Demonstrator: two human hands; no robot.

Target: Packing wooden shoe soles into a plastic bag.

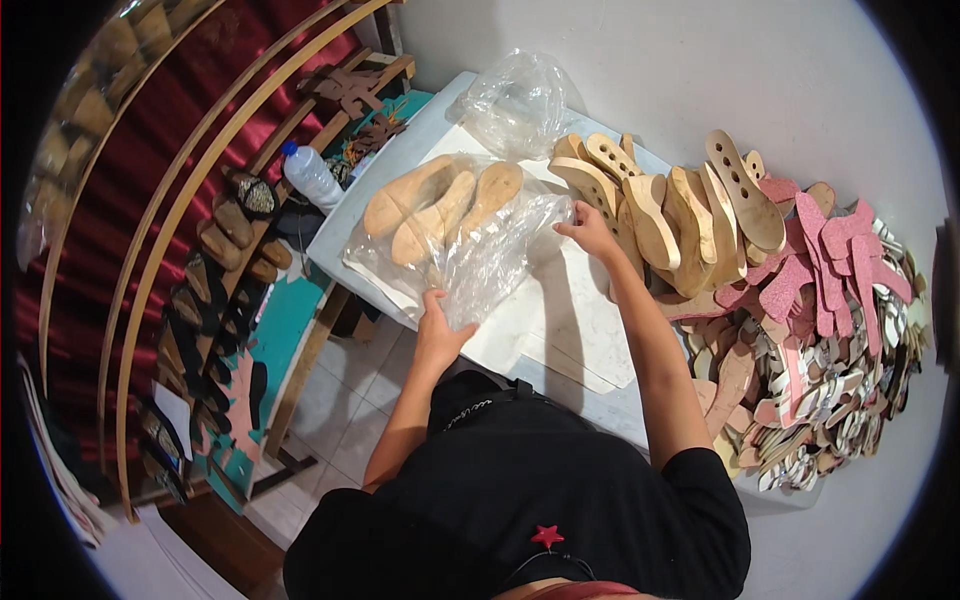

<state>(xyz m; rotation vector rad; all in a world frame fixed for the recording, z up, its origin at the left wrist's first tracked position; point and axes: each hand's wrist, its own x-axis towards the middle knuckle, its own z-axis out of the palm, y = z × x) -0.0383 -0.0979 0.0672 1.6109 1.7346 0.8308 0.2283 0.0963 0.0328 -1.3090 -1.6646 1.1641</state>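
A clear plastic bag lies on the table in front of me, spread and crinkled. Inside it, toward the far left, are several light wooden shoe soles with raised heels. My left hand grips the bag's near edge, thumb out to the right and some fingers hidden by the plastic. At the bag's right edge my right hand pinches the film between thumb and fingers. Just beyond that hand stands a row of bare wooden wedge soles, some with round holes.
On the right are pink glittery straps and a large heap of strappy shoe uppers. Another clear bag sits at the table's far end. Left of the table stand a water bottle and a rack of dark shoes. White sheets cover the tabletop.
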